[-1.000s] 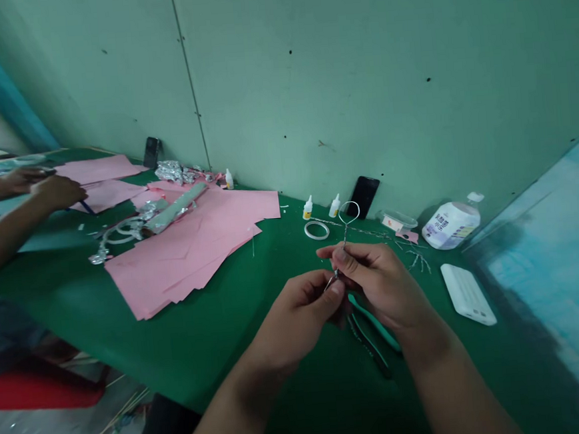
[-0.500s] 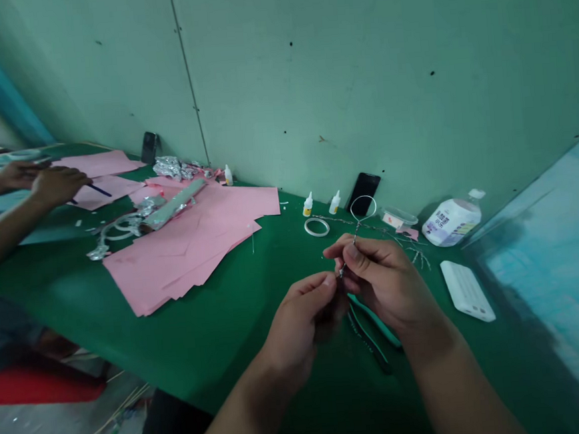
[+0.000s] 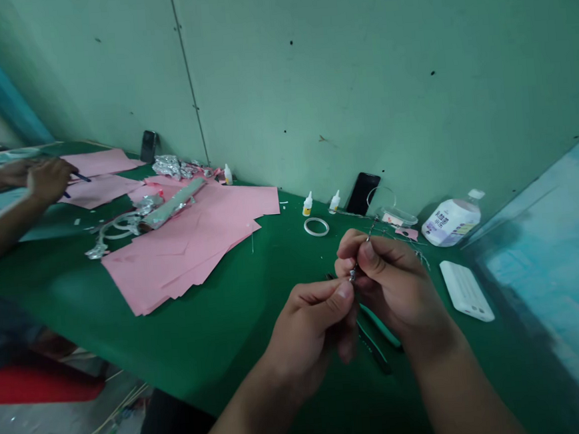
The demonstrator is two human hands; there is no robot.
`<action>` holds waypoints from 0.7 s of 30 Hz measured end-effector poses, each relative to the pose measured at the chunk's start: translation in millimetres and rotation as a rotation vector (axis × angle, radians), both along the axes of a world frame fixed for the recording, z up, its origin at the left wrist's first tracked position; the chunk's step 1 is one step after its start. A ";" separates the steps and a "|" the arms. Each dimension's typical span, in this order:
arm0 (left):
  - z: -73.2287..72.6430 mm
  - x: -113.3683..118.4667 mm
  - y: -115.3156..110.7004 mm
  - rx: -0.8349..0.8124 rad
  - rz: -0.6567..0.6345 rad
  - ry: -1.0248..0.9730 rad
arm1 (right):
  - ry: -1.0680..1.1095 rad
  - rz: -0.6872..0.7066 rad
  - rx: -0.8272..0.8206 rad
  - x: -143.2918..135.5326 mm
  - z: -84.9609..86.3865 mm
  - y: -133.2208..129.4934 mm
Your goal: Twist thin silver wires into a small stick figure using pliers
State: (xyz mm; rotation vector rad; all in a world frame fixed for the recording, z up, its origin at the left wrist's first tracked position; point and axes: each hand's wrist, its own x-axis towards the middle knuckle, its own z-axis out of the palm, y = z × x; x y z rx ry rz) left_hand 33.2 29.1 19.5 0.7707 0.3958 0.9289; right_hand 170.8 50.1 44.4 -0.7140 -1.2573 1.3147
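Between my two hands is a thin twisted wire [image 3: 368,237] whose upper end opens into a loop, now faint against the plastic box behind it. My right hand [image 3: 391,272] pinches the wire between thumb and fingers, just under the loop. My left hand [image 3: 314,315] grips its lower end, where a small silvery knot shows at the fingertips. Beneath my hands lie green-handled pliers [image 3: 374,344], partly covered by them. Past my right hand, more twisted wire [image 3: 420,257] lies on the green table [image 3: 219,336].
Pink paper sheets [image 3: 182,252] spread leftward, bearing a plastic-wrapped roll [image 3: 175,204]. Small glue bottles [image 3: 307,204], a tape ring [image 3: 316,226], a phone [image 3: 362,193], a plastic bottle [image 3: 453,221] and a white power bank [image 3: 466,290] surround my hands. A co-worker's hands [image 3: 48,179] hold a dark pen-like stick.
Both my hands have shifted slightly right with the wire, and its loop has swung right, from the phone to the clear box. The co-worker's hands have moved a little left.
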 end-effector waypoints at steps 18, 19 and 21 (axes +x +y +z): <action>4.8 2.7 -3.5 0.083 0.086 0.155 | 0.020 0.010 0.120 1.4 4.0 -3.8; 4.6 2.3 -3.5 0.099 0.096 0.175 | 0.006 -0.010 0.129 1.7 4.1 -4.1; 4.6 1.6 -3.6 0.122 0.113 0.194 | -0.007 -0.041 0.136 1.9 4.3 -4.6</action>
